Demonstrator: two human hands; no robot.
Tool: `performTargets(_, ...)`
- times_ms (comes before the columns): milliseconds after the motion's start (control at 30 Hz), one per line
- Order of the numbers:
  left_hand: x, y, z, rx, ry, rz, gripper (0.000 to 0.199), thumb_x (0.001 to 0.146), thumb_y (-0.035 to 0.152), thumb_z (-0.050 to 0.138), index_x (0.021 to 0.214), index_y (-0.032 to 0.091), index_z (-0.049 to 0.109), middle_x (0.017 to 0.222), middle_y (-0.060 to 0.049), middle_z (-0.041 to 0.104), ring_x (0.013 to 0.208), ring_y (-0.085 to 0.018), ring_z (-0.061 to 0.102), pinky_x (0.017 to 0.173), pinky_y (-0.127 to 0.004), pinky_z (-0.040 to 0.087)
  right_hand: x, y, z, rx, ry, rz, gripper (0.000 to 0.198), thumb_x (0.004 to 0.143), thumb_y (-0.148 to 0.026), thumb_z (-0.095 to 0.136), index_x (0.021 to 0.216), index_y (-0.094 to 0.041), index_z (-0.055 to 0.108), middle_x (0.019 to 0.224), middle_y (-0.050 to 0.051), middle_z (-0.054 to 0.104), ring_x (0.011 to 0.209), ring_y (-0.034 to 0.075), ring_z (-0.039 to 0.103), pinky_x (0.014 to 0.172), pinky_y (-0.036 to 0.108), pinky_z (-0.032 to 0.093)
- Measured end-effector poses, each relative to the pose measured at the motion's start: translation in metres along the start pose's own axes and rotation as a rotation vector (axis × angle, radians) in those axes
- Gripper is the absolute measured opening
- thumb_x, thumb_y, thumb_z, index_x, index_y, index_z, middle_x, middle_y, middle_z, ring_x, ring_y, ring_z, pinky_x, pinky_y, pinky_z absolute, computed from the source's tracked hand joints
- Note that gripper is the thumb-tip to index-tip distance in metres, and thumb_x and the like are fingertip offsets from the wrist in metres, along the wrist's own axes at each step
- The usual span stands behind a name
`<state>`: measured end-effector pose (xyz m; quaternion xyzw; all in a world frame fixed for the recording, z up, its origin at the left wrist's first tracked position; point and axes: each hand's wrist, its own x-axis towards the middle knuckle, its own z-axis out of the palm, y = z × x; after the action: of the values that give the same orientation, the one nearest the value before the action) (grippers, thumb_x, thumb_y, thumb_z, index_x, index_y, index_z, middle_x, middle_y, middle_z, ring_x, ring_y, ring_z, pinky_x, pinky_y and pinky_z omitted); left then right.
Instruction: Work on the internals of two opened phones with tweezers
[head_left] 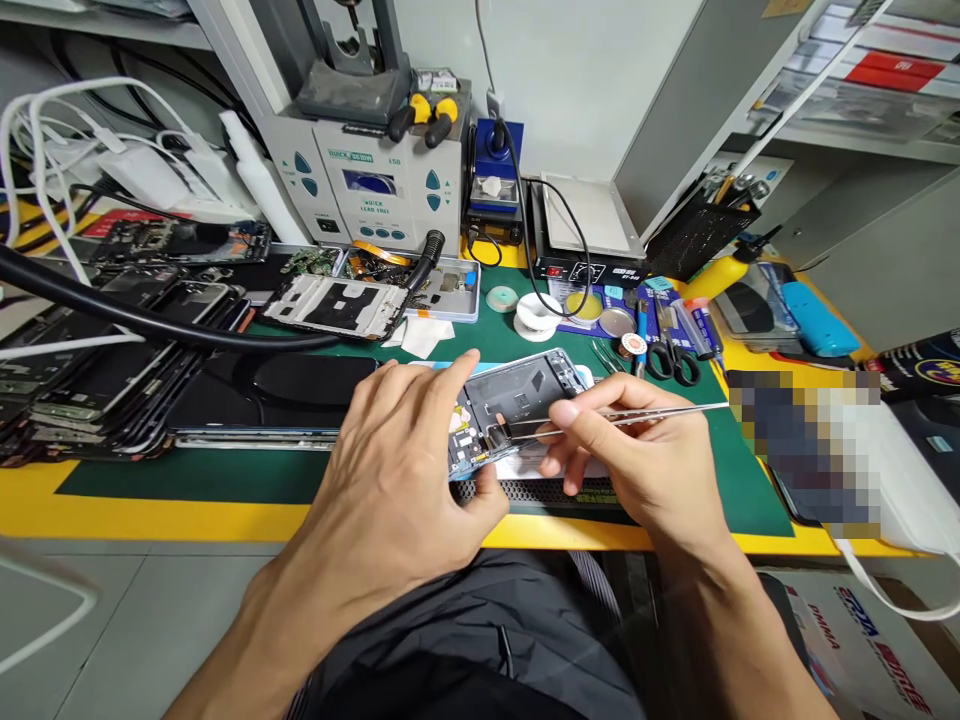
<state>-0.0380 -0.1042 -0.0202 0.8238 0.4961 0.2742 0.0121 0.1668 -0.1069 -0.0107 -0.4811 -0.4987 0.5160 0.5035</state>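
Note:
An opened smartphone (517,400) is tilted above the green mat, its circuit board and dark inner frame bare. My left hand (409,450) grips it by its left end, thumb at the near edge and fingers over the far side, covering part of the board. In my right hand (637,440) a pair of metal tweezers (667,411) is pinched between thumb and fingers. The tweezers' tips point left into the phone, at a small dark part (497,436) near its lower edge. Whether the tips grip that part, I cannot tell.
Stacked phone parts (112,350) lie left, beside a dark phone screen (270,390). A hot-air station (367,180) stands behind, its black hose (165,335) crossing the left side. Scissors (673,362), a solder spool (537,316) and a white bag (892,470) are to the right.

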Motion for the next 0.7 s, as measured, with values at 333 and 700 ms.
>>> performTargets(333,-0.0023,-0.0095,-0.0043,-0.061,-0.051,-0.002,0.074,0.075,0.027,0.063,0.145,0.013,0.043,0.127,-0.015,0.058,0.116,-0.03,0.055,0.103,-0.047,0.047,0.0019,-0.0012,0.0009,-0.031,-0.014,0.015,0.015,0.084,-0.029,0.082,0.075,-0.021,0.072,0.057,0.002,0.075,0.044,0.018,0.068,0.038,0.025,0.055)
performTargets(700,-0.0014,-0.0092,-0.0068,-0.048,-0.07,0.002,0.076,0.076,0.029,0.063,0.147,0.012,0.042,0.129,-0.015,0.058,0.118,-0.03,0.054,0.104,-0.048,0.047,-0.0012,-0.0049,0.0012,-0.074,0.001,0.048,0.016,0.083,-0.031,0.082,0.075,-0.022,0.073,0.058,0.003,0.075,0.043,0.017,0.068,0.039,0.024,0.056)
